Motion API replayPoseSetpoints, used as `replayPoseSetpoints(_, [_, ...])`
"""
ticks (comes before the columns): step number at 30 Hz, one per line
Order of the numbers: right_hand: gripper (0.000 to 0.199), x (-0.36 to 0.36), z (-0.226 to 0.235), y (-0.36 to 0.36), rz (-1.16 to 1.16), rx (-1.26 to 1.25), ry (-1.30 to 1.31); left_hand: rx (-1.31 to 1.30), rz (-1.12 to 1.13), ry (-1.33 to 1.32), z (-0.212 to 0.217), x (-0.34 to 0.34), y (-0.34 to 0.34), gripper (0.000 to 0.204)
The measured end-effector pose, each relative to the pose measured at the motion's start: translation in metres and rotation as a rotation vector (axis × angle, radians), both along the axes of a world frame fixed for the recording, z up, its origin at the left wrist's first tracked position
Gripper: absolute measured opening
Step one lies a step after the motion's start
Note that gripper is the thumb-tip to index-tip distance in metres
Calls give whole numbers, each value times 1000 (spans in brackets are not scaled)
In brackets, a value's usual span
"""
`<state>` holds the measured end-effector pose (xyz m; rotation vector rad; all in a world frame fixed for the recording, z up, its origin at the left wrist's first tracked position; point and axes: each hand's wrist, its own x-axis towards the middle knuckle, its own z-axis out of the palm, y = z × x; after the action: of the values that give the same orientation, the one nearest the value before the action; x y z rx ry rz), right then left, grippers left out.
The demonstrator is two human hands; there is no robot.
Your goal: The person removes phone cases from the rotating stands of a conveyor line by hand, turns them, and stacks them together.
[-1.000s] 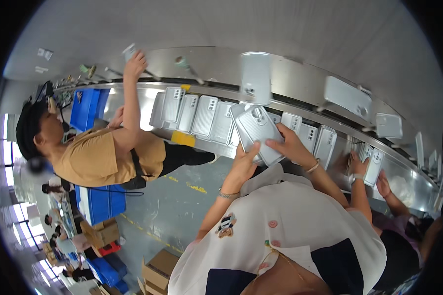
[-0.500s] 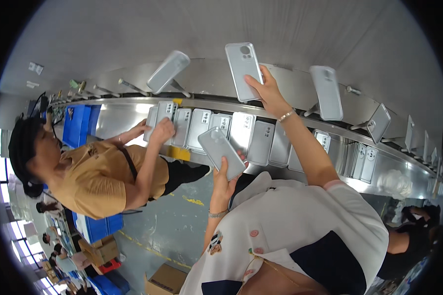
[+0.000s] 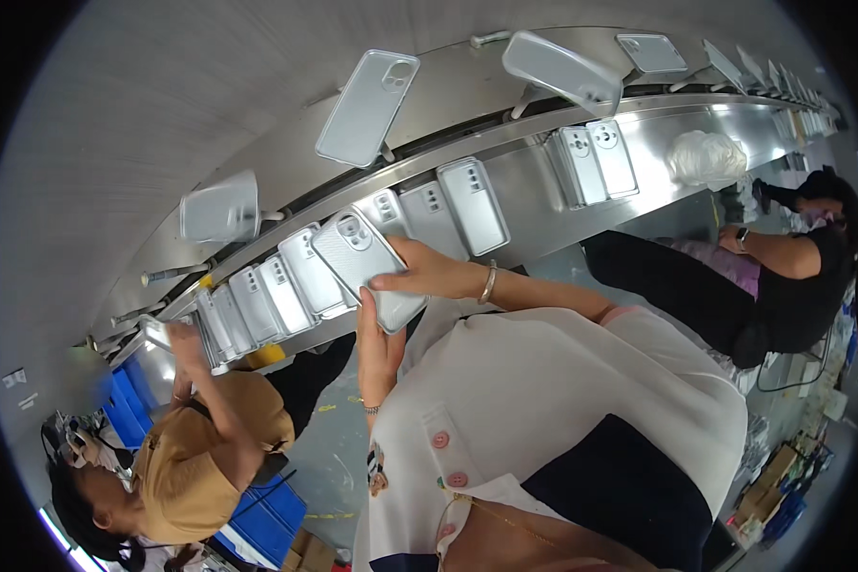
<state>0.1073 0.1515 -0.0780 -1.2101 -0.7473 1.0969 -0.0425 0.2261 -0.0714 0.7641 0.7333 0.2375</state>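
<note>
In front of my chest, both my hands are closed on silvery, translucent phone cases point(image 3: 353, 253), which look like two laid together; I cannot tell for sure. My left hand point(image 3: 377, 355) supports the lower end from below, its thumb along the edge. On the right side, my right hand point(image 3: 439, 272) grips with its thumb across the face; its other fingers are hidden behind. Just beyond lies a row of similar cases on the metal ledge, among them a case with a tall camera cutout point(image 3: 477, 205). A tilted case point(image 3: 367, 110) sits on a holder above.
More cases ride on holders along the slot, such as a slanted case point(image 3: 562, 71). A pair of cases point(image 3: 605, 157) and a clear plastic bag point(image 3: 705, 157) lie on the ledge rightward. Co-workers stand left, in a tan shirt point(image 3: 210, 467), and right, in black point(image 3: 791, 286).
My right hand has come down from the holders with its case and now meets my left hand at the other case. The view has swung to the right.
</note>
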Motion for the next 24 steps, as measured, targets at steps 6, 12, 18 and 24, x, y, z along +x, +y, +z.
replayPoseSetpoints(6, [50,92,-11,-121,-109,22,76,-30,72,92,-27,55,-103,52])
replayPoseSetpoints(12, [47,135,-25,-212,-196,-245,42,-424,219,234,-94,83,-169,47])
replayPoseSetpoints(18, [48,134,-12,-226,-116,-306,-54,-425,366,210,-122,115,-186,21])
replayPoseSetpoints(24, [43,121,15,-196,-6,-259,-213,-500,363,96,-105,109,-190,24])
